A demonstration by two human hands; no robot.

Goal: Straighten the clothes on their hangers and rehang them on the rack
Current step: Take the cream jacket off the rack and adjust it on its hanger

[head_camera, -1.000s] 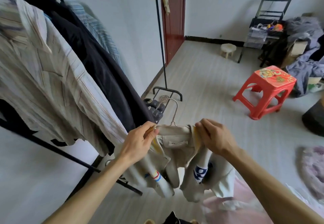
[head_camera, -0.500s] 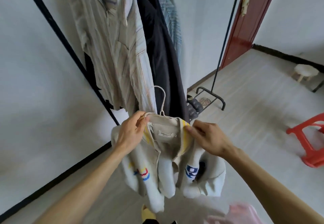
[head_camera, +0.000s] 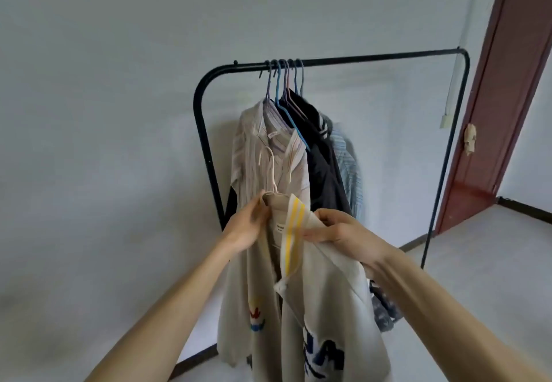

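The jacket (head_camera: 298,307) is lifted toward the rack (head_camera: 358,59) now, left hand (head_camera: 248,226) and right hand (head_camera: 343,232) both pinching its collar.

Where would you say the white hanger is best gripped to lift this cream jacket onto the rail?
Probably at the neck just below the white hanger hook, from the left, where the left hand already is. The hook stands upright and bare above the cream jacket collar, free for the rail.

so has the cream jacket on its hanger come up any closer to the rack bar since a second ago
Yes. The cream jacket, gripped by the left hand and right hand, has risen from knee level to in front of the hung shirts, though below the rack bar.
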